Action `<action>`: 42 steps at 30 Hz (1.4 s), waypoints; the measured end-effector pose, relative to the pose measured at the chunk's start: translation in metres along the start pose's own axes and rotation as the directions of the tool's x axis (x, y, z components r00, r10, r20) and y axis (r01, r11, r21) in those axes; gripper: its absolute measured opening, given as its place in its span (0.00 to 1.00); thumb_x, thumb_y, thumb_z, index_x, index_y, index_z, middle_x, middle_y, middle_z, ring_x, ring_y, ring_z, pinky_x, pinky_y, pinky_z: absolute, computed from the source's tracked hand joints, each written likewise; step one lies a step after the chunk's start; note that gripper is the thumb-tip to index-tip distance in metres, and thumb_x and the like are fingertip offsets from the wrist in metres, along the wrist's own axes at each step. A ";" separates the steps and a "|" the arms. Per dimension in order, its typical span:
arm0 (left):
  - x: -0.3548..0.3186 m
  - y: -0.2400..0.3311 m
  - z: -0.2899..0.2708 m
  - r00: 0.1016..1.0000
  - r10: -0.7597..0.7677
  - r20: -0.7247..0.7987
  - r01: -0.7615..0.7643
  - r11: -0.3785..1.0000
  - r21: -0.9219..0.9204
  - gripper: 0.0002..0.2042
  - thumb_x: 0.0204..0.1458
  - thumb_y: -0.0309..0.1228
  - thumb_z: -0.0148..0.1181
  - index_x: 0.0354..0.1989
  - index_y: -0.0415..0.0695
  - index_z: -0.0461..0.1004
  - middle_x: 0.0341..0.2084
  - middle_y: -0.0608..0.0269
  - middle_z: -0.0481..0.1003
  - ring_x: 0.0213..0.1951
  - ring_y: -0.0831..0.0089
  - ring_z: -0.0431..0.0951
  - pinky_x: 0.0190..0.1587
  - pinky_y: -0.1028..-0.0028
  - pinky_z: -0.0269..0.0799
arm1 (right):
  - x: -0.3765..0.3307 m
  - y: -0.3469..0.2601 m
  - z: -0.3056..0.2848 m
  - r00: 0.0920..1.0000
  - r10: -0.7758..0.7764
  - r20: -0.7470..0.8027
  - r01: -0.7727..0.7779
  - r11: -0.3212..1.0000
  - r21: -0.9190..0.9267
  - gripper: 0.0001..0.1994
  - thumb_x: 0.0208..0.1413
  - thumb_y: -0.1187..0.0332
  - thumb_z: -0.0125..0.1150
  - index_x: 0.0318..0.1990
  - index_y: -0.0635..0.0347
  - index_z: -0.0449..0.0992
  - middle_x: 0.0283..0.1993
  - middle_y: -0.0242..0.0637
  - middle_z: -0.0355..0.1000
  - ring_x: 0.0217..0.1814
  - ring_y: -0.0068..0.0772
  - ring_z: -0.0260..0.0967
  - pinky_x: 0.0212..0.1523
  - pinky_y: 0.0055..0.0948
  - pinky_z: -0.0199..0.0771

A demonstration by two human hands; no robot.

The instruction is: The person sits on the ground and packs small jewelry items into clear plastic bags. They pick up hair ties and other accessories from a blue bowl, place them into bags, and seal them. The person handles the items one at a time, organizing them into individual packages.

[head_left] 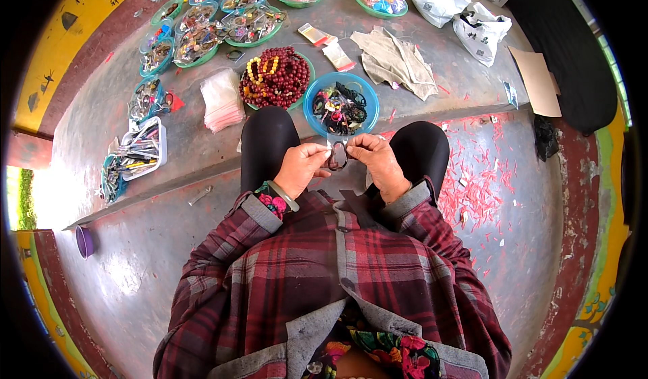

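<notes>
Between your knees (268, 136), your left hand (302, 167) and right hand (378, 161) pinch a small dark oval piece (338, 157), each gripping narrowly near its upper edge. A loosened pinch could drop it onto the floor (169, 244), or among the dark trinkets (345, 111) in the blue bowl (310, 105) just beyond.

Left hand (299, 168) and right hand (380, 165) face each other near the frame's centre, each in a fingertip pinch; sleeved forearms (229, 234) slant inward from below.
</notes>
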State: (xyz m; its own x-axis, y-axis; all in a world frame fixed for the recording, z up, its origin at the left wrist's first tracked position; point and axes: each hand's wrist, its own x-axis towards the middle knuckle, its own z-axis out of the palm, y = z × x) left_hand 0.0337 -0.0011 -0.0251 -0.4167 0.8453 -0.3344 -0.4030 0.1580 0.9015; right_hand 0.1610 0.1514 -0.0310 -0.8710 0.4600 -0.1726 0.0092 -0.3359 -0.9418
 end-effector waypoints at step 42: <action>0.000 0.004 0.006 1.000 -0.022 0.002 0.022 0.997 -0.076 0.10 0.56 0.29 0.51 0.43 0.37 0.71 0.36 0.62 0.75 0.38 0.74 0.77 0.30 0.80 0.73 | 0.000 0.012 0.006 0.982 -0.176 -0.075 0.142 0.933 -0.332 0.03 0.53 0.74 0.54 0.33 0.64 0.71 0.27 0.27 0.67 0.29 0.17 0.61 0.31 0.19 0.64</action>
State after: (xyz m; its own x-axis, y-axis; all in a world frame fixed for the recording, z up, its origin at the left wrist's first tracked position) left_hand 0.0370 0.0022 -0.0202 -0.4060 0.8427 -0.3534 -0.4727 0.1373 0.8705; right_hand 0.1580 0.1430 -0.0405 -0.8195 0.5725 -0.0253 0.0481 0.0248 -0.9985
